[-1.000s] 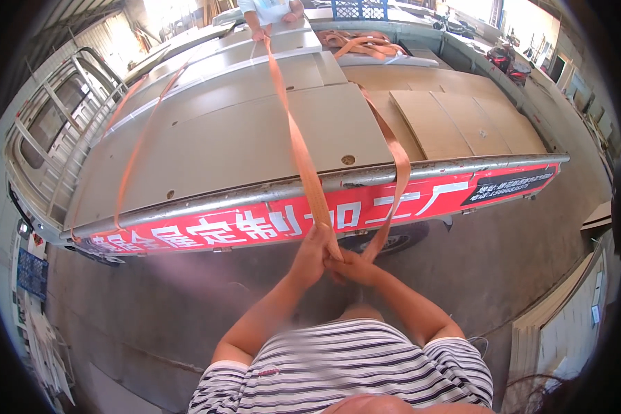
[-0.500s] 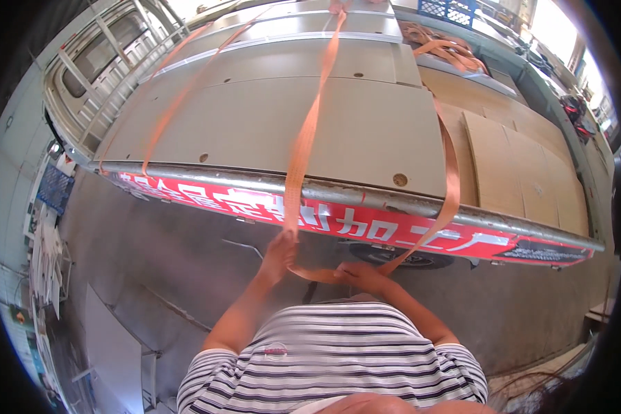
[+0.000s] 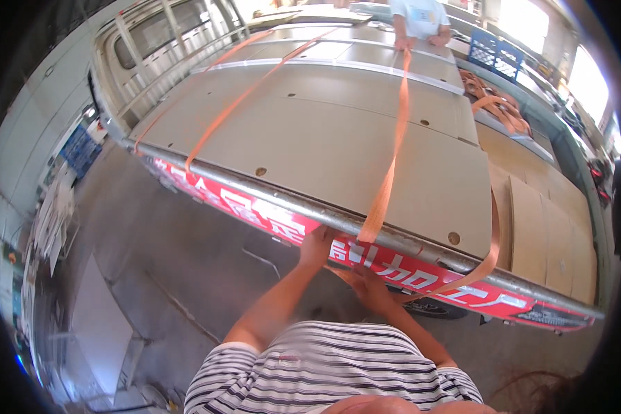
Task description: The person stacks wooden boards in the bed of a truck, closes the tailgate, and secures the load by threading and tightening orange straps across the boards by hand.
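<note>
An orange webbing strap (image 3: 395,155) runs across stacked grey-beige panels (image 3: 310,145) and over the metal side rail (image 3: 283,204) of a truck bed. My left hand (image 3: 317,248) is closed on the strap just below the rail, against the red side board (image 3: 245,210); its fingertips are partly hidden. Lower and to the right, my right hand (image 3: 370,288) grips a slack part of the same strap. From there the strap loops right and up over the rail by the panels' near right corner.
Across the load a person (image 3: 421,19) has a hand at the strap's far end. Two more straps cross the panels on the left. Cardboard-brown sheets (image 3: 552,221), bundled orange straps (image 3: 497,103) and a blue crate (image 3: 493,52) lie right. A pale board (image 3: 100,317) leans at lower left.
My view has shifted, and the truck bed sits lower and further right in it. My left hand has moved up to the rail with the strap. The person opposite has come into view.
</note>
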`<state>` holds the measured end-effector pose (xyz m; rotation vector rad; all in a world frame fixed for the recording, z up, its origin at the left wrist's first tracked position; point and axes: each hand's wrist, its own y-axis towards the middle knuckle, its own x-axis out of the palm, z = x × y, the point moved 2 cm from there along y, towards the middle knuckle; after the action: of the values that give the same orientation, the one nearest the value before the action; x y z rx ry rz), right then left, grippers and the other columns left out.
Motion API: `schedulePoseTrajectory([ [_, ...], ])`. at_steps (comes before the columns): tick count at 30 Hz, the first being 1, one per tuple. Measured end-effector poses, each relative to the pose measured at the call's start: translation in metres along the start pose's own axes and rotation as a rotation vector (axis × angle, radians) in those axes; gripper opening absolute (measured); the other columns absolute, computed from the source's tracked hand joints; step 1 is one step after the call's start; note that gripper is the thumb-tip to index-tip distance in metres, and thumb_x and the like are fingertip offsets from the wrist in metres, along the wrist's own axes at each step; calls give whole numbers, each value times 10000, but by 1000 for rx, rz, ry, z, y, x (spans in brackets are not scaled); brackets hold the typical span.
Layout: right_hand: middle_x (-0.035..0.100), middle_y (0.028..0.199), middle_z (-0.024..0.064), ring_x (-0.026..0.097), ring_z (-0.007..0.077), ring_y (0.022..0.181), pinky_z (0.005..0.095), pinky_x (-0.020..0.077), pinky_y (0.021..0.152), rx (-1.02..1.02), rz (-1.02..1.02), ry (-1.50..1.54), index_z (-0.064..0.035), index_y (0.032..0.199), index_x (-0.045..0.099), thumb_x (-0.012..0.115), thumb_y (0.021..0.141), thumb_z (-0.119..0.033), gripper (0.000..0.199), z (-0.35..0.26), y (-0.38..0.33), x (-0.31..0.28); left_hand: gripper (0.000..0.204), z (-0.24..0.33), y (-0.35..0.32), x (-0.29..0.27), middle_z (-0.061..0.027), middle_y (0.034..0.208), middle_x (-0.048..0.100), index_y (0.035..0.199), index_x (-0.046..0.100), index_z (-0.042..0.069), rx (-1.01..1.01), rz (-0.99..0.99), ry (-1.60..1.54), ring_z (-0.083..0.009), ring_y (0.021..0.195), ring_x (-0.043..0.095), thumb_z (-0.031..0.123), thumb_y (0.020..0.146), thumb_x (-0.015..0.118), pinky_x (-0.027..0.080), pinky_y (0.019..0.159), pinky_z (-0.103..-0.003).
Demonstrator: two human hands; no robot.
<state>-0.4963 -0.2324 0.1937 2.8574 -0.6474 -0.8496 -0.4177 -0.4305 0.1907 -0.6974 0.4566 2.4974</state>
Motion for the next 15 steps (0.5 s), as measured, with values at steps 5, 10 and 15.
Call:
schedulePoseTrajectory([
  [5,631,1028,196,622,331,973,388,494,839,136,596,396,19,1191,532,602,906,-153,340,-31,29,6,376,19,-39,-61,7,564,440,753,563,62,-746,-748,-771,-121,430,373,380,953,535,279,410,-307],
  [10,664,1001,142,637,210,959,330,477,865,390,663,118,51,1175,556,590,923,-268,408,-81,37,18,456,36,-53,-80,65,554,297,687,453,144,-585,-932,-766,-74,430,222,514,952,486,138,423,-269],
  [15,558,780,56,549,194,722,329,475,742,638,539,1372,-49,902,557,501,988,-339,308,-79,76,49,528,21,-56,-78,53,534,275,640,409,165,-483,-929,-605,-88,446,253,601,936,442,169,450,-285],
])
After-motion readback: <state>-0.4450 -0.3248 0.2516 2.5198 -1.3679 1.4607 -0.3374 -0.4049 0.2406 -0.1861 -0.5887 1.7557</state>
